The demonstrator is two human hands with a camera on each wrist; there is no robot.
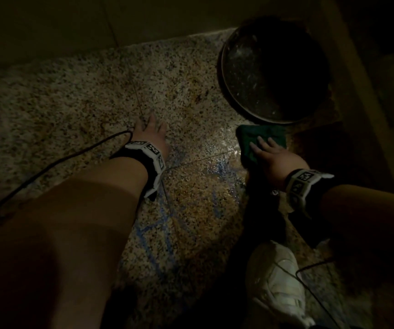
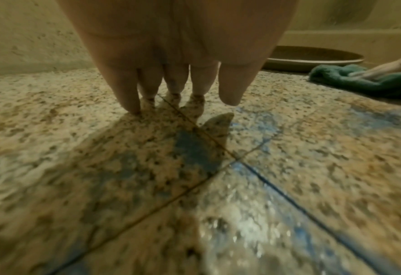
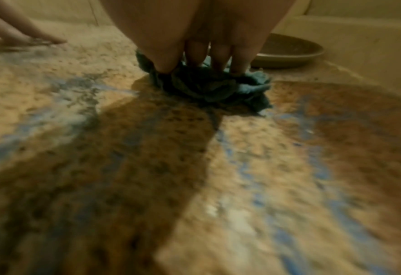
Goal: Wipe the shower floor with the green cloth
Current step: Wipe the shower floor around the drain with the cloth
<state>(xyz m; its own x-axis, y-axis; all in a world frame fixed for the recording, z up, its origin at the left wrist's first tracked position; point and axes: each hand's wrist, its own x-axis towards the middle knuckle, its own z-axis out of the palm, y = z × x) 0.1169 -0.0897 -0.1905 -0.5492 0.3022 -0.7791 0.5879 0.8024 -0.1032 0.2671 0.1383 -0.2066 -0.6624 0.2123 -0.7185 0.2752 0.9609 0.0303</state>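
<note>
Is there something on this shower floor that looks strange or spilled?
Yes. Blue streaks run across the wet, glossy speckled shower floor between the left hand and the right hand, which presses the green cloth. They look like spilled cleaner or dye, and blue also sits in a tile joint.

You will find no readable text, brand, number or sign here. The bands on your left wrist (image 1: pixel 149 160) and right wrist (image 1: pixel 303 184) carry only black-and-white square code markers, with no letters legible on them.
</note>
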